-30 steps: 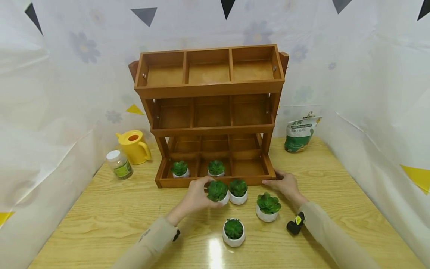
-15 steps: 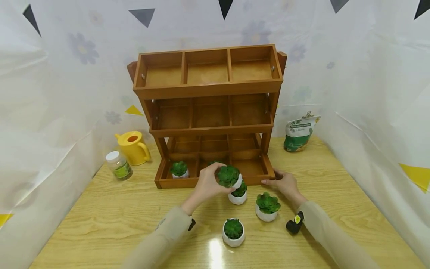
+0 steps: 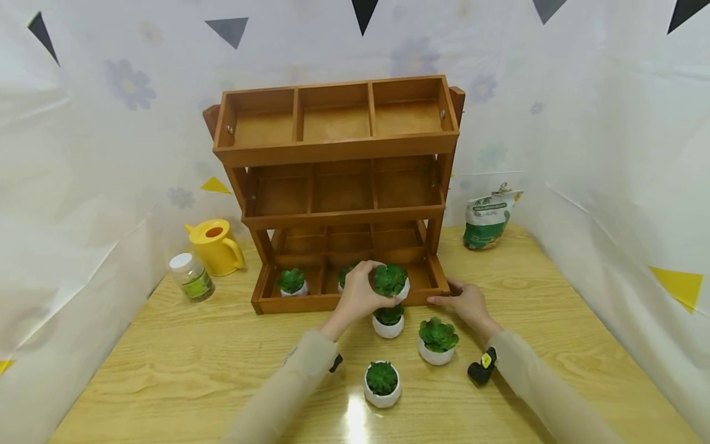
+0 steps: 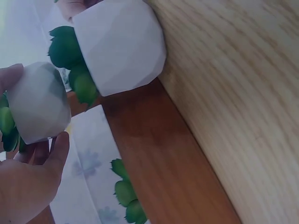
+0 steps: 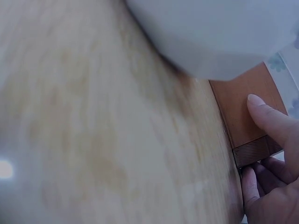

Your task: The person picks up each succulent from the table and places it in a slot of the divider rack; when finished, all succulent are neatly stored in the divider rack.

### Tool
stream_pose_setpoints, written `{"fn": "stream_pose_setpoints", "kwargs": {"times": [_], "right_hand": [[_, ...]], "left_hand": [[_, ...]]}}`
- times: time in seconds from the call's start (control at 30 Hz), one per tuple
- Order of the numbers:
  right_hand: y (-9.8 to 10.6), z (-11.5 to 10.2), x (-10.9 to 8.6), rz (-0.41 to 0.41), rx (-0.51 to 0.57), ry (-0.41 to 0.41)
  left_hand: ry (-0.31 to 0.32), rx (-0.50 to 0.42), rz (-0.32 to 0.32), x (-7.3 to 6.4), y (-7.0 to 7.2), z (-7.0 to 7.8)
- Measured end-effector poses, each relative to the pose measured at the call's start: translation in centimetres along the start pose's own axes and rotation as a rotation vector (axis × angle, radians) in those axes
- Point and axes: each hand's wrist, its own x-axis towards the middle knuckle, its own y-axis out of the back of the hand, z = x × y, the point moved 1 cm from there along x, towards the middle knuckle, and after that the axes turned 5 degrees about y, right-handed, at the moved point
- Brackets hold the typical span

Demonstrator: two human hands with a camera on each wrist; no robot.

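My left hand (image 3: 360, 295) holds a small potted succulent (image 3: 391, 281) by its white faceted pot, thumb and fingers on either side. It hangs over the front board of the wooden shelf's bottom tray (image 3: 305, 303), in front of the right compartment. In the left wrist view the held pot (image 4: 39, 102) is tipped sideways in the image. My right hand (image 3: 466, 305) grips the tray's right front corner; in the right wrist view the thumb (image 5: 261, 109) lies on the front board and the fingers curl behind the corner. Succulents stand in the left (image 3: 292, 282) and middle (image 3: 343, 277) compartments, the latter partly hidden.
Three more potted succulents stand on the table: one (image 3: 388, 322) close before the tray, one (image 3: 437, 340) to the right, one (image 3: 382, 383) nearest me. A yellow watering can (image 3: 217, 250) and a lidded jar (image 3: 192, 277) stand left, a clipped bag (image 3: 488, 222) right.
My left hand has lifted the potted succulent off the table and carried it up and right to the tray's front. The right hand keeps its grip on the corner. The head view has shifted slightly.
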Motion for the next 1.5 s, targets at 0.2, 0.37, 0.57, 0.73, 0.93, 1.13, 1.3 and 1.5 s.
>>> {"fn": "stream_pose_setpoints", "kwargs": {"times": [0.2,0.37,0.57,0.73,0.93,1.13,1.3,1.5], "right_hand": [[-0.2,-0.1,-0.1,-0.006,0.001,-0.025],[-0.2,-0.1,-0.1,-0.004,0.004,-0.028],[0.0,-0.1,0.0,-0.002,0.000,-0.019],[0.0,0.1,0.0,-0.004,-0.022,-0.027],[0.0,0.3,0.1,0.000,-0.020,-0.021],[0.0,0.0,0.1,-0.003,-0.029,-0.022],[0.1,-0.1,0.0,0.003,-0.028,-0.022],[0.0,0.0,0.1,0.009,-0.019,-0.015]], "left_hand": [[0.021,-0.054,0.035,0.4,-0.6,-0.5],[0.039,-0.072,0.045,0.9,-1.0,-0.6],[0.044,-0.072,0.046,1.6,-1.5,-0.5],[0.065,-0.057,0.028,2.2,-2.0,-0.5],[0.080,-0.043,0.047,3.1,-2.7,-0.6],[0.083,-0.003,0.053,3.7,-3.6,-0.5],[0.094,0.023,0.035,4.2,-4.2,-0.6],[0.138,0.034,0.009,4.5,-4.8,-0.8]]}}
